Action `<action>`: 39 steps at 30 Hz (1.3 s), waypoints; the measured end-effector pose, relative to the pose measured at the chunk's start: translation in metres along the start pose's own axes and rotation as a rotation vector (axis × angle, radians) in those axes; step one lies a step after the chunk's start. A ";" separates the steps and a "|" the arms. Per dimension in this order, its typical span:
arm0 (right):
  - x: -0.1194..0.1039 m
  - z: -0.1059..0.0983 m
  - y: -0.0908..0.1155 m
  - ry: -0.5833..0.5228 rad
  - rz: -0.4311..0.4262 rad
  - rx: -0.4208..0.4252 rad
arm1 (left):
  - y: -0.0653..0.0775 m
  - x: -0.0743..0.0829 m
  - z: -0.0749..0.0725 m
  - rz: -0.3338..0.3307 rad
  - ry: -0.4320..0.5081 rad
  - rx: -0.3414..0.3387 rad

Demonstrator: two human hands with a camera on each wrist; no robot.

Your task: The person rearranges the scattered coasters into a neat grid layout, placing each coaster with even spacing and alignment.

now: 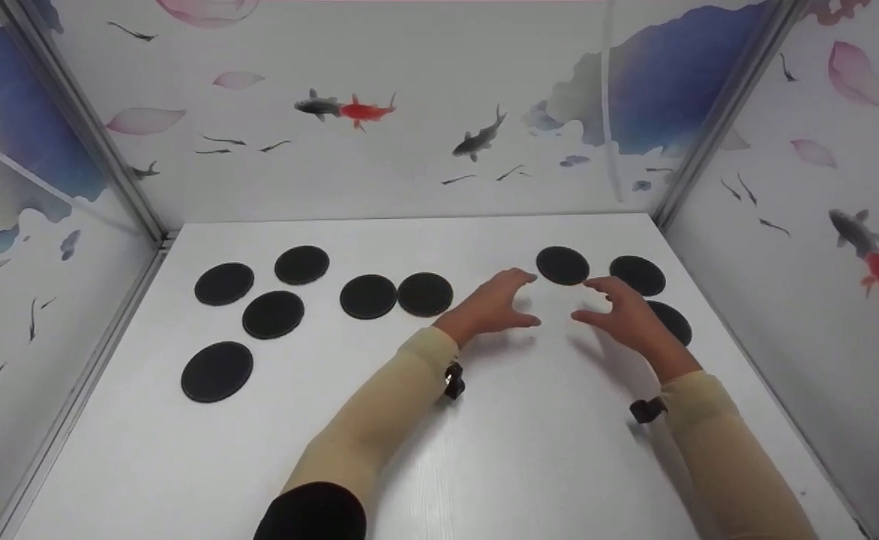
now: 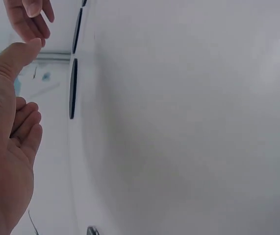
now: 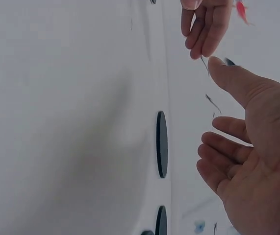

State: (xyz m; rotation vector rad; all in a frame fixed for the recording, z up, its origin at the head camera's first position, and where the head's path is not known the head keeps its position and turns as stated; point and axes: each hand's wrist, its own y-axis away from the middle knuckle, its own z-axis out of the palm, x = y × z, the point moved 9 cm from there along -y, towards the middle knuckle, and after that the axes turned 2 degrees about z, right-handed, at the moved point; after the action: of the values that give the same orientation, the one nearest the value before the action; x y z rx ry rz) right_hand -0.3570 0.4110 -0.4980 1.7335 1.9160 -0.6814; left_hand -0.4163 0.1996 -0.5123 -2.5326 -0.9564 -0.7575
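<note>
My left hand hovers above the white table, its fingers and thumb apart with nothing between them. Facing it from the right is my right hand, also empty, with thumb and fingers spread. A flat black disc lies just beyond the gap between the hands. By the right hand are two more, a farther disc and a nearer disc partly hidden by that hand. Left of the left hand, two discs lie side by side, one disc touching or almost touching the other disc. Both wrist views show empty, loosely bent fingers.
Several more black discs lie on the left of the table, among them a near disc and a far disc. Printed panels enclose the table: a back wall, a left wall and a right wall.
</note>
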 end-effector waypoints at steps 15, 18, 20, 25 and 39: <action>0.060 -0.046 0.045 0.012 0.121 0.038 | -0.052 0.061 0.058 -0.006 0.010 -0.059; 0.071 -0.052 0.050 0.000 0.135 0.063 | -0.061 0.070 0.067 0.000 0.014 -0.060; 0.078 -0.056 0.055 -0.011 0.142 0.081 | -0.065 0.076 0.073 0.005 0.016 -0.054; 0.096 -0.061 0.065 -0.056 0.172 0.093 | -0.074 0.089 0.088 0.021 -0.005 -0.046; 0.130 -0.065 0.064 0.005 0.248 0.023 | -0.101 0.100 0.123 -0.029 -0.134 -0.027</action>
State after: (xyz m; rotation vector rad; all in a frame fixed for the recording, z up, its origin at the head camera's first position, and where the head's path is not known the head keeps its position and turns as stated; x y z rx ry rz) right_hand -0.3062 0.5573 -0.5343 1.9457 1.6634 -0.6081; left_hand -0.3769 0.3812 -0.5413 -2.6265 -1.0339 -0.6186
